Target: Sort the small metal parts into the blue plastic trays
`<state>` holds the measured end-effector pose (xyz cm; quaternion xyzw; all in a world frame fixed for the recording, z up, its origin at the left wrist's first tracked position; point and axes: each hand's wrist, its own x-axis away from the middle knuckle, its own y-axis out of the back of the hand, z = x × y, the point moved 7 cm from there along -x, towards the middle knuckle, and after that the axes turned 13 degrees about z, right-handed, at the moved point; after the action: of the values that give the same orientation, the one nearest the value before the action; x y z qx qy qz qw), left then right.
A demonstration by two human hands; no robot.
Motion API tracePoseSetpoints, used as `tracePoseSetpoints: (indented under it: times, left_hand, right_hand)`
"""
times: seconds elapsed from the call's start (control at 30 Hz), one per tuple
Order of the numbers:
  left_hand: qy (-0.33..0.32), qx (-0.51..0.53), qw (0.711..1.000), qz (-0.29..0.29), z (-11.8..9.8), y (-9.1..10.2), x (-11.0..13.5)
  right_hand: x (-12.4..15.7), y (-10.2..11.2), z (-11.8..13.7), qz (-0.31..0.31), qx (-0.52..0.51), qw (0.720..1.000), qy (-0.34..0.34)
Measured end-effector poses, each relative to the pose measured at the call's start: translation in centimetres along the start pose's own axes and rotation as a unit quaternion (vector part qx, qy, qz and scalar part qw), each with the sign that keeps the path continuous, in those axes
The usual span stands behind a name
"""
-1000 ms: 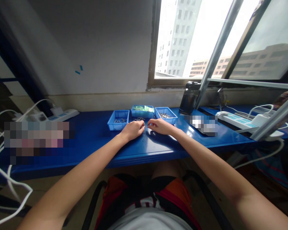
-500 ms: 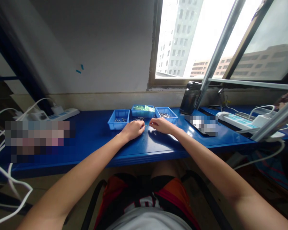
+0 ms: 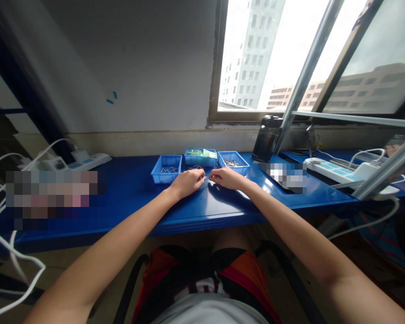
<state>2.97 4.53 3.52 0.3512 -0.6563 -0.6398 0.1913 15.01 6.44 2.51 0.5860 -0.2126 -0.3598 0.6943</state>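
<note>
Over the blue table, my left hand [image 3: 188,182] and my right hand [image 3: 228,178] face each other with fingertips pinched, only a small gap apart. A tiny, thin light-coloured piece [image 3: 206,177] shows at the left fingertips and reaches toward the right ones; its kind is too small to tell. What the right fingers hold is hidden. Behind my left hand lies a loose pile of thin metal pieces [image 3: 195,168]. The left blue bin [image 3: 166,178] holds similar thin pieces, and the right blue bin [image 3: 245,169] holds a heap of small metal parts.
A middle blue bin [image 3: 190,158] contains a green clear packet [image 3: 202,154]. To the right stand a black bottle [image 3: 267,139] and a flat dark device [image 3: 280,180], partly blurred. Power strips [image 3: 91,161] with white cables lie left and right. A metal post [image 3: 303,85] rises on the right.
My fingertips have come slightly closer together, and less of the thin piece shows between them. The bins stay where they were.
</note>
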Motion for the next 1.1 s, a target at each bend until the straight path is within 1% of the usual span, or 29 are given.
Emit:
tracePoseSetpoints:
  times: [0.13, 0.3, 0.47, 0.6, 0.7, 0.8, 0.93, 1.1]
  left_hand:
    - [-0.013, 0.015, 1.0, -0.017, -0.2, 0.3, 0.0]
    - [-0.025, 0.026, 0.999, -0.023, -0.2, 0.4, -0.1]
    - [-0.04, 0.014, 0.999, -0.012, -0.8, 0.3, 0.0]
    - [-0.027, 0.011, 1.0, -0.01, -1.1, 0.5, 0.2]
    - [-0.011, 0.014, 1.0, 0.001, -1.0, 0.4, 0.2]
    - [0.001, 0.001, 1.0, 0.015, -0.7, 0.1, 0.2]
    - [0.001, -0.008, 1.0, 0.019, -0.5, -0.1, 0.1]
    - [0.008, -0.003, 1.0, 0.028, -0.2, -0.4, 0.0]
  right_hand:
    - [0.0, 0.0, 0.2, 0.001, -0.025, 1.0, 0.019]
    - [0.1, -0.2, 0.4, 0.008, -0.075, 0.997, 0.016]
    - [0.2, -0.1, 0.8, 0.011, -0.067, 0.997, 0.025]
    - [0.1, 0.0, 0.4, -0.004, -0.037, 0.999, 0.006]
    - [0.1, 0.1, 0.1, -0.011, -0.021, 1.0, -0.005]
    - [0.1, 0.1, 0.0, -0.009, -0.013, 1.0, -0.01]
    - [0.0, 0.1, -0.1, -0.004, -0.013, 1.0, -0.016]
    - [0.2, 0.3, 0.7, -0.003, -0.033, 0.999, 0.011]
